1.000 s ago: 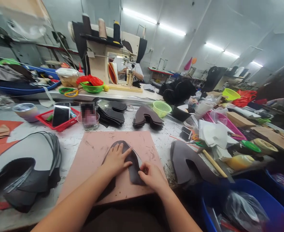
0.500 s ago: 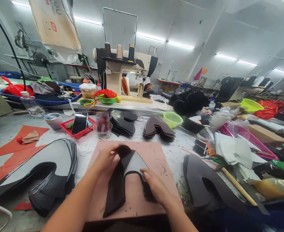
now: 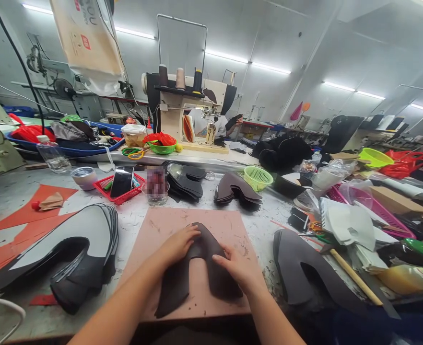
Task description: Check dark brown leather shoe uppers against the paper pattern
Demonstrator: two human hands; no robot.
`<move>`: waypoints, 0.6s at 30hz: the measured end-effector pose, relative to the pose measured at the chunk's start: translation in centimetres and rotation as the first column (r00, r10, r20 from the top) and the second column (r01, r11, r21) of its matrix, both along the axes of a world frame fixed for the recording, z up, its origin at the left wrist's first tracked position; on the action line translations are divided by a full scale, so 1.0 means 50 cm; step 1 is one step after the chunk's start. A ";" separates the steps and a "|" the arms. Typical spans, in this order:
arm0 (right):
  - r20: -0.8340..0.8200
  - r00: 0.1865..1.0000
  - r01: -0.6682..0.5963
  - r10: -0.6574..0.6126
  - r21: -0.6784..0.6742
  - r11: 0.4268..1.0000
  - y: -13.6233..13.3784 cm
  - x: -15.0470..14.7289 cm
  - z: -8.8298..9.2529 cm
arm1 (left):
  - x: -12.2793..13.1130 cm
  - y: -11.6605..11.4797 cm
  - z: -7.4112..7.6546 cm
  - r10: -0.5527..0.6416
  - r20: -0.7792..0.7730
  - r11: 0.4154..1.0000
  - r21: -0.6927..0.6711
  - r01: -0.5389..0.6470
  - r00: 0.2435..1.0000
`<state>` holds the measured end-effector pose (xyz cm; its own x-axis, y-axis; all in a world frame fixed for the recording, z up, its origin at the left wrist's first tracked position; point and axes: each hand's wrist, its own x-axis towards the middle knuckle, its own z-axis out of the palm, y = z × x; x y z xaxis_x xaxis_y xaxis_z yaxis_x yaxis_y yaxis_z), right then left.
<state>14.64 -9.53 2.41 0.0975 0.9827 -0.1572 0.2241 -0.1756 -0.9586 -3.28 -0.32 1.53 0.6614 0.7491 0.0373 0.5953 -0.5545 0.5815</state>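
A dark U-shaped shoe upper piece lies on the pink cutting mat in front of me, its closed curve pointing away and its two legs towards me. My left hand rests on the upper left of its curve, fingers stretched out over the surface. Along the right leg, my right hand touches the piece with thumb and fingers apart. To the left is a stack of similar pieces with pale grey panels. Another stack of dark grey pieces lies to the right.
Behind the mat stand a red basket with a phone, a green basket and two more stacks of pieces. A wooden stick and papers clutter the right side. Beyond, a person sits behind a sewing machine.
The pale grey panel on the piece is now covered by dark material, which lies flat. My left hand has moved right and down onto the curve; the right hand has shifted slightly right.
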 end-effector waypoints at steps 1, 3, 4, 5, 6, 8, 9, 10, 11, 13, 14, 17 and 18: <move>0.053 0.999 -0.007 0.008 -0.027 1.000 0.005 -0.002 -0.008 | -0.005 0.008 -0.009 -0.015 -0.075 0.999 0.033 0.017 0.997; 0.207 0.978 0.029 -0.019 -0.043 0.999 0.015 -0.004 -0.023 | -0.008 0.015 -0.024 -0.035 -0.161 0.995 0.085 0.050 0.986; 0.286 0.957 0.058 -0.048 -0.027 0.998 0.019 -0.004 -0.028 | -0.007 0.015 -0.029 -0.039 -0.191 0.991 0.118 0.062 0.981; 0.349 0.935 0.070 -0.061 -0.014 0.997 0.023 -0.004 -0.032 | -0.005 0.014 -0.034 -0.039 -0.223 0.984 0.158 0.076 0.974; 0.396 0.916 0.070 -0.061 -0.008 0.998 0.026 -0.003 -0.034 | -0.002 0.012 -0.037 -0.037 -0.250 0.977 0.196 0.088 0.968; 0.460 0.887 0.073 -0.053 -0.025 0.997 0.030 0.001 -0.033 | 0.004 0.010 -0.040 -0.024 -0.278 0.962 0.256 0.098 0.960; 0.478 0.877 0.077 -0.047 -0.042 0.996 0.031 0.002 -0.031 | 0.007 0.009 -0.040 -0.015 -0.288 0.954 0.281 0.100 0.957; 0.488 0.872 0.078 -0.040 -0.058 0.995 0.032 0.004 -0.028 | 0.009 0.009 -0.039 -0.007 -0.302 0.948 0.301 0.102 0.953; 0.490 0.871 0.076 -0.031 -0.072 0.995 0.033 0.005 -0.024 | 0.012 0.009 -0.037 0.002 -0.319 0.943 0.316 0.104 0.948; 0.488 0.873 0.066 -0.015 -0.087 0.994 0.034 0.007 -0.019 | 0.016 0.006 -0.029 0.022 -0.363 0.937 0.333 0.107 0.932; 0.493 0.870 0.058 -0.006 -0.091 0.994 0.035 0.008 -0.017 | 0.020 0.003 -0.025 0.034 -0.384 0.934 0.340 0.107 0.923; 0.544 0.839 0.033 0.033 -0.111 0.993 0.038 0.009 -0.012 | 0.032 -0.008 -0.011 0.083 -0.415 0.926 0.367 0.083 0.906; 0.568 0.821 0.025 0.049 -0.122 0.992 0.039 0.009 -0.011 | 0.037 -0.013 -0.007 0.101 -0.420 0.925 0.374 0.070 0.902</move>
<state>15.08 -7.58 1.87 0.1941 0.9619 -0.1925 0.7259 -0.2728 -0.6314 -1.43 -0.97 1.17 0.6651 0.7461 0.0331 0.7457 -0.6658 0.0237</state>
